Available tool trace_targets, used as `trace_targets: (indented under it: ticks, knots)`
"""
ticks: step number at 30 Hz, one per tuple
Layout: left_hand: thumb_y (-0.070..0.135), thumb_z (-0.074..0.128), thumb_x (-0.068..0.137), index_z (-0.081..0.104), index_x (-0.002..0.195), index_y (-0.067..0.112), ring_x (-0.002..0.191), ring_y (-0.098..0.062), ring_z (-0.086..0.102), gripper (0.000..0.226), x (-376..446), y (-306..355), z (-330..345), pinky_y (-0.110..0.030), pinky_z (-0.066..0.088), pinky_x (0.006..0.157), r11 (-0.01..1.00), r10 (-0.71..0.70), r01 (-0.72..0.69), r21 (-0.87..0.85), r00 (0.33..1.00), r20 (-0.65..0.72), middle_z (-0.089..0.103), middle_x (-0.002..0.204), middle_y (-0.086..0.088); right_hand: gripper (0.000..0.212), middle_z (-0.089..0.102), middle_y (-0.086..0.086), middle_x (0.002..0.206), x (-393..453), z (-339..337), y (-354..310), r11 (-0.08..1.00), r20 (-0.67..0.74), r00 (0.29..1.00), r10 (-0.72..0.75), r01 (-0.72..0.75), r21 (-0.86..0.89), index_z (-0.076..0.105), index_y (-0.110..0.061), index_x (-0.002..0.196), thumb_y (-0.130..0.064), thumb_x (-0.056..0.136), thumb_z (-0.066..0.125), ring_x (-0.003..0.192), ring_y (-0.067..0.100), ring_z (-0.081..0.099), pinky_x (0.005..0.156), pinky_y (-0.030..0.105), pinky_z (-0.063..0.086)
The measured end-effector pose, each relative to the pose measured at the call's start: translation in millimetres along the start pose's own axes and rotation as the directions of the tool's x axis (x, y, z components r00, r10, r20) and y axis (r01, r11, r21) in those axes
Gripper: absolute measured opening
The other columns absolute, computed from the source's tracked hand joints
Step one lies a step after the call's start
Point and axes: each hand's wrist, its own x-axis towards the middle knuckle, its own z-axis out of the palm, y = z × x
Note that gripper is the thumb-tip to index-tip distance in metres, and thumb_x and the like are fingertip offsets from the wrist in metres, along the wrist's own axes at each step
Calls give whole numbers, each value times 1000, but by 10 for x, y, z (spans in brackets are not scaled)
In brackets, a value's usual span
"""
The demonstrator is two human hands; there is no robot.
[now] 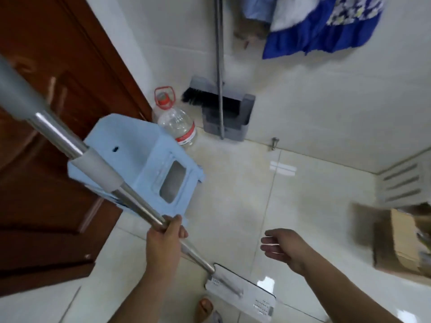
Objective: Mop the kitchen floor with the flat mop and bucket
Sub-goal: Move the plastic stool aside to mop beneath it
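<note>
The left hand [164, 238] is gripping the flat mop [242, 292] by its steel handle, beside the blue bucket [140, 159] against the door [46, 159]. The right hand [283, 249] is hovering, fingers relaxed, over open floor tiles [291, 201].

The upper end of the flat mop handle [58, 134] is cut off by the left edge, and part of the shaft is hidden inside the left hand [164, 238]. The near side of the blue mop bucket [140, 157] is covered by the handle. The cardboard box [401, 243] and the slatted white unit [405, 183] are blurred and cut by the right edge. The hanging blue cloth [314, 33] and the broom pole [218, 54] are cut by the top edge. The print on the bottle label [186, 136] cannot be read. A foot [205, 308] is partly hidden behind the mop head [242, 292].
</note>
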Motion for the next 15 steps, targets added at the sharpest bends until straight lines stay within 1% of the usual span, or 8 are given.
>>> trace_targets:
  ticks: [2,4,5,7,9,11,13,15]
  knots:
    - [4,62,99,62,52,26,55,-18,62,52,161,-66,-399,-40,49,74,1000,-5,5,15,1000,-8,57,52,-4,20,73,12,88,75,835,-104,998,111,994,-7,15,-69,67,-1,112,-16,101,60,75,27,73,71,33,61]
    - [7,63,99,64,51,26,59,-21,68,52,363,-139,-801,-44,52,79,999,-27,28,38,1000,-15,60,54,-6,23,71,8,91,187,1762,-224,992,221,975,-22,48,-115,66,-7,113,-26,101,63,79,24,72,75,34,60]
    - [8,63,99,63,52,25,61,-23,69,50,412,-165,-895,-46,53,80,998,-43,43,47,999,-7,61,55,-7,29,70,7,98,224,2092,-306,992,262,964,-42,71,-104,65,-9,115,-34,100,64,87,23,71,80,35,60]
    - [7,64,98,61,54,20,62,-25,70,46,527,-201,-1111,-50,55,82,997,-70,71,36,997,-24,62,56,-10,47,65,10,119,339,2758,-484,992,309,947,-85,108,-59,60,-10,128,-46,100,63,104,25,67,88,37,59]
    - [11,64,98,62,63,12,66,-25,72,35,625,-207,-1236,-50,55,86,994,-104,104,20,995,-11,66,60,-11,61,57,13,139,462,3209,-651,992,305,945,-122,124,14,49,-10,144,-53,101,57,119,28,60,94,38,54]
    - [18,65,99,64,72,6,74,-24,74,29,755,-196,-1330,-46,55,90,988,-144,144,51,990,8,71,67,-9,68,47,11,154,616,3525,-761,991,275,952,-136,130,41,39,-13,154,-57,103,50,132,28,52,106,40,48]
    - [22,64,99,64,74,6,77,-24,73,30,929,-192,-1411,-44,54,92,984,-160,158,87,987,18,74,71,-8,73,38,10,162,815,3730,-789,991,215,967,-135,130,39,32,-15,159,-61,103,44,144,31,42,118,44,38]
    - [20,64,99,61,67,10,79,-28,73,33,1091,-198,-1438,-44,53,93,983,-168,166,72,986,18,73,69,-8,76,37,11,163,1075,3829,-791,993,166,979,-117,110,50,31,-16,160,-66,102,40,148,33,38,123,45,31]
